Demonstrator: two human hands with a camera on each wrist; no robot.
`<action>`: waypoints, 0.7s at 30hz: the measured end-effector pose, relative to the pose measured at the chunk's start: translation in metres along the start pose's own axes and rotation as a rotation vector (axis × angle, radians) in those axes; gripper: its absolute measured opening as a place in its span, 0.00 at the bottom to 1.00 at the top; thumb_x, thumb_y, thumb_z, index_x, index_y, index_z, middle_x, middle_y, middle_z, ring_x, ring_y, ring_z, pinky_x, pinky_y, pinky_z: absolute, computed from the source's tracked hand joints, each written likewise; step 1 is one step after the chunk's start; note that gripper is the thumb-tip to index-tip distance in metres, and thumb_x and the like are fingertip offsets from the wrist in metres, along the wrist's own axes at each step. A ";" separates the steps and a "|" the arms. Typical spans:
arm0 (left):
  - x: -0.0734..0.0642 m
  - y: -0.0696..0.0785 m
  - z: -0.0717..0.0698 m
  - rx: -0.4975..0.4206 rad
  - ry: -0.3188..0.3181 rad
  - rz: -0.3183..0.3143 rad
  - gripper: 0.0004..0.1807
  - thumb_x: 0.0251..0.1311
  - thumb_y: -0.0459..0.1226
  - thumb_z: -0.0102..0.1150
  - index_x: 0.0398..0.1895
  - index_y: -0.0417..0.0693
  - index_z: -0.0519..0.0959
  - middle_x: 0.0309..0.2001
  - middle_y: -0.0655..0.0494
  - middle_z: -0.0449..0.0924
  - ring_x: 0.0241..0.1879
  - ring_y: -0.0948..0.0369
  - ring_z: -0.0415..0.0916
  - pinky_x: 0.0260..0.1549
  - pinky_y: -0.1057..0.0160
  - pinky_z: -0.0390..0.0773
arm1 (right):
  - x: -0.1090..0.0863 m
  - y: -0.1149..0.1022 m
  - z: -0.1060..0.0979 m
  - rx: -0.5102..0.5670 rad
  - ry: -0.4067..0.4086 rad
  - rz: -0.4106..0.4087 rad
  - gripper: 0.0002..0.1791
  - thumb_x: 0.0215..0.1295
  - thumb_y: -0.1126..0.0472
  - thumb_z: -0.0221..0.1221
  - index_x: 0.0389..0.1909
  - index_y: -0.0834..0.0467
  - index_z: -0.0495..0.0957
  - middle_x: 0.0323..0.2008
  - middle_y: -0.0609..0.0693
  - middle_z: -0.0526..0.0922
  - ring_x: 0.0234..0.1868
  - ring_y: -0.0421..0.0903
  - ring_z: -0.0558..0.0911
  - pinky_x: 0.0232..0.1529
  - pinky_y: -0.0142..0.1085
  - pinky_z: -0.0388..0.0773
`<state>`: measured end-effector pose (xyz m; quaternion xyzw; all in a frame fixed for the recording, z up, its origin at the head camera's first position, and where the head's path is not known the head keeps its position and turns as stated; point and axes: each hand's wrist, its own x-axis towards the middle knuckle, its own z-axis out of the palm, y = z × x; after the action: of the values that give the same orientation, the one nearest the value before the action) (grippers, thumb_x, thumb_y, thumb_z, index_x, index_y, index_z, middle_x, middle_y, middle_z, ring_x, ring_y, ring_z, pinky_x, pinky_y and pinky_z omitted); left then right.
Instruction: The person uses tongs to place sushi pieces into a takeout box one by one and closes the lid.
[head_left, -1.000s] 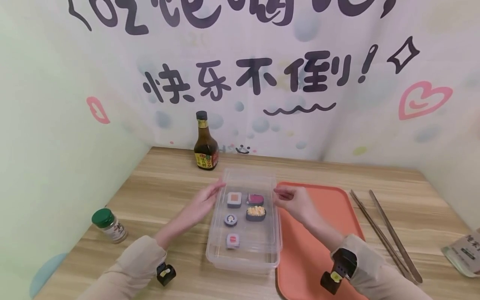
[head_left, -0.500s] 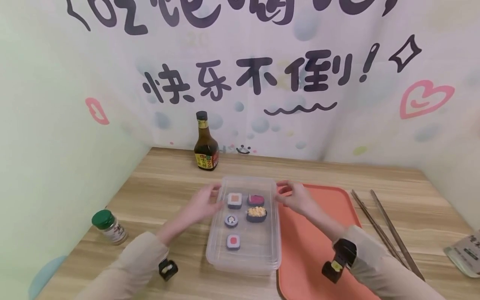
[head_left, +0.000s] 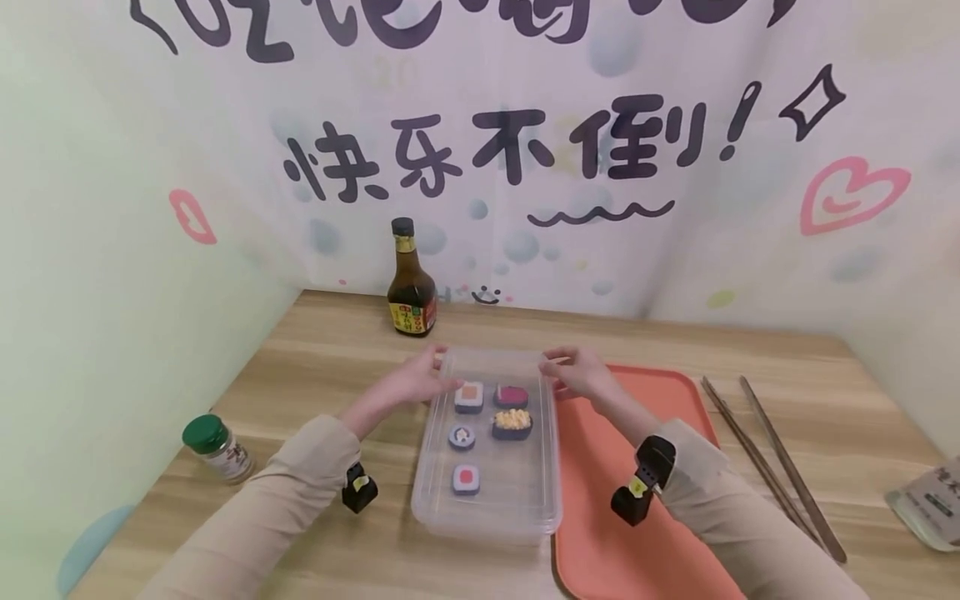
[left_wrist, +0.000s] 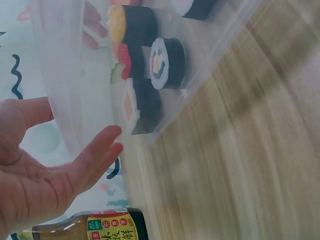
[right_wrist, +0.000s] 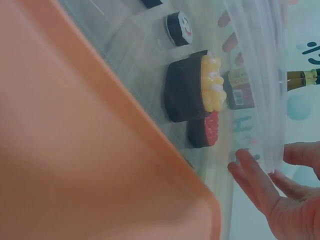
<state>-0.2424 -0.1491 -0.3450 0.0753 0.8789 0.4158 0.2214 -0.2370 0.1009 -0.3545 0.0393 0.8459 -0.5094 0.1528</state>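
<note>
A clear plastic box (head_left: 483, 532) with a translucent lid (head_left: 510, 492) over it stands on the wooden table. Inside lie several sushi pieces, among them a corn-topped one (head_left: 512, 423), a red-topped one (head_left: 512, 396) and a small round roll (head_left: 462, 437). At the far left corner, my left hand (head_left: 415, 379) has its thumb on the lid and its fingers along the side. My right hand (head_left: 585, 377) grips the far right corner, the lid's edge between thumb and fingers in the right wrist view.
An orange tray (head_left: 637, 517) lies beside the box, partly under my right forearm. Metal chopsticks (head_left: 772, 462) rest to its right. Behind stands a sauce bottle (head_left: 412, 304). A green-capped shaker (head_left: 219, 448) is at left, a pouch (head_left: 930, 504) at far right.
The lid's far end has come down from its raised position a second ago. My left thumb has moved onto the lid's corner, and my right hand has closed in on the other corner.
</note>
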 end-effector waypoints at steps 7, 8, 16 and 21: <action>-0.026 -0.016 -0.006 -0.138 -0.242 -0.011 0.38 0.61 0.37 0.53 0.68 0.34 0.46 0.56 0.34 0.69 0.49 0.47 0.76 0.41 0.56 0.83 | -0.025 0.006 0.007 0.047 -0.227 0.053 0.34 0.62 0.56 0.56 0.63 0.70 0.56 0.49 0.65 0.75 0.38 0.46 0.81 0.43 0.43 0.82; -0.030 -0.017 -0.006 -0.162 -0.276 -0.005 0.37 0.61 0.36 0.52 0.68 0.34 0.47 0.56 0.34 0.69 0.50 0.46 0.75 0.42 0.55 0.82 | -0.028 0.007 0.008 0.054 -0.249 0.054 0.35 0.61 0.57 0.57 0.63 0.71 0.56 0.48 0.65 0.75 0.37 0.46 0.81 0.42 0.42 0.83; -0.036 -0.016 -0.005 -0.192 -0.266 0.021 0.34 0.62 0.37 0.51 0.66 0.32 0.49 0.53 0.33 0.71 0.49 0.45 0.76 0.41 0.56 0.83 | -0.034 0.007 0.009 0.062 -0.253 0.057 0.40 0.59 0.53 0.59 0.63 0.71 0.52 0.52 0.66 0.72 0.39 0.46 0.80 0.39 0.39 0.83; -0.049 -0.023 -0.007 -0.107 -0.378 0.020 0.32 0.63 0.41 0.52 0.64 0.33 0.56 0.54 0.38 0.73 0.49 0.51 0.77 0.45 0.58 0.81 | -0.054 0.011 0.010 0.173 -0.394 0.079 0.48 0.56 0.54 0.62 0.67 0.69 0.44 0.59 0.71 0.66 0.47 0.54 0.80 0.44 0.44 0.82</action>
<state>-0.2004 -0.1848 -0.3427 0.1490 0.7974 0.4428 0.3821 -0.1810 0.1021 -0.3517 -0.0149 0.7506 -0.5715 0.3312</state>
